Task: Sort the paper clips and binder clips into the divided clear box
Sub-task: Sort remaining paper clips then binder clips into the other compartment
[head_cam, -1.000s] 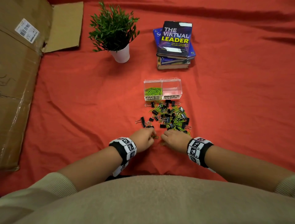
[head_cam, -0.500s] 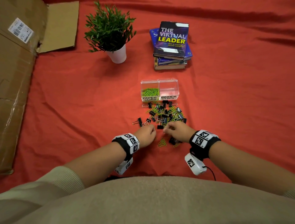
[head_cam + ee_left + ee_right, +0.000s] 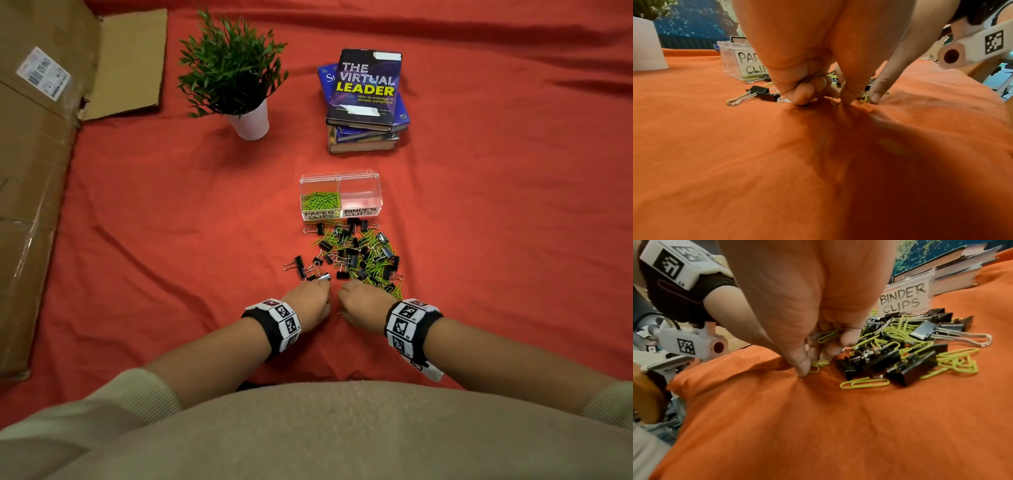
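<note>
Both hands, left hand (image 3: pixel 313 301) and right hand (image 3: pixel 363 301), drew back toward the body

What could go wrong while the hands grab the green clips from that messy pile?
1. In the pile the green paper clips lie tangled with black binder clips, so a binder clip might ride along into the paper-clip side of the clear box.
2. The right hand pinches small clips in curled fingers; some could slip out on the way.
3. The red cloth bunches under the left hand, perhaps hiding clips.
</note>
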A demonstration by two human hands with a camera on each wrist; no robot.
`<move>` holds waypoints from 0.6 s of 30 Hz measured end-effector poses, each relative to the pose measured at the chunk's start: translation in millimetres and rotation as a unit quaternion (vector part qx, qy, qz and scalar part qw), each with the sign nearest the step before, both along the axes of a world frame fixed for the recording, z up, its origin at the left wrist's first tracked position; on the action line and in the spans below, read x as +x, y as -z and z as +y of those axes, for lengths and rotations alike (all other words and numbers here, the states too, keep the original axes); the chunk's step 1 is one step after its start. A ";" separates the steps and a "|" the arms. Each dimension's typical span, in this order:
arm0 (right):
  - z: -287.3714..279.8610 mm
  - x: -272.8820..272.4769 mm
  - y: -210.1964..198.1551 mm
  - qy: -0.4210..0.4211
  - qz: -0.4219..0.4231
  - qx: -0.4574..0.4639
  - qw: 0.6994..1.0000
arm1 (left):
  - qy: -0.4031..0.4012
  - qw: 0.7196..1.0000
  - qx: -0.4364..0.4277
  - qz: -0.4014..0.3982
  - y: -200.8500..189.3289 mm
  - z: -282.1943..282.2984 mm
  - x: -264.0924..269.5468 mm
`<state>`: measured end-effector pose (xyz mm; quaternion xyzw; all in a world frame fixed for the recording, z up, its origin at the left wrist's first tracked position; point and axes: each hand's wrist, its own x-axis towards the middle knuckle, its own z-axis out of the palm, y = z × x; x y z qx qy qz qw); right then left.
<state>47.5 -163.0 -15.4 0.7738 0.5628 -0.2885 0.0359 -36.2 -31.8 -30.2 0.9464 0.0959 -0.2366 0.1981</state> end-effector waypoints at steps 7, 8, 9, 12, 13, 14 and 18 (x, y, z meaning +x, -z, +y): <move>-2.8 -6.6 3.9 -0.008 0.031 0.019 0.999 | -0.042 0.995 -0.085 -0.022 -7.0 7.2 -0.1; -2.0 -4.4 2.5 0.010 0.054 0.013 0.998 | -0.066 0.992 -0.105 -0.032 -9.7 9.5 1.0; -1.4 -0.8 0.6 0.043 0.087 0.015 0.995 | -0.097 0.987 -0.122 -0.039 -12.8 12.0 2.7; -1.1 22.4 -8.1 0.190 0.219 0.039 0.956 | -0.182 0.970 -0.159 -0.036 -19.4 19.4 11.1; -3.3 33.2 -11.9 0.241 0.268 0.041 0.932 | -0.204 0.964 -0.168 -0.031 -21.6 20.9 14.8; -6.3 44.2 -15.5 0.286 0.316 0.037 0.904 | -0.219 0.959 -0.176 -0.029 -22.6 21.9 19.0; -27.0 81.9 -26.5 0.442 0.500 0.063 0.742 | -0.231 0.951 -0.205 -0.017 -27.4 17.8 35.1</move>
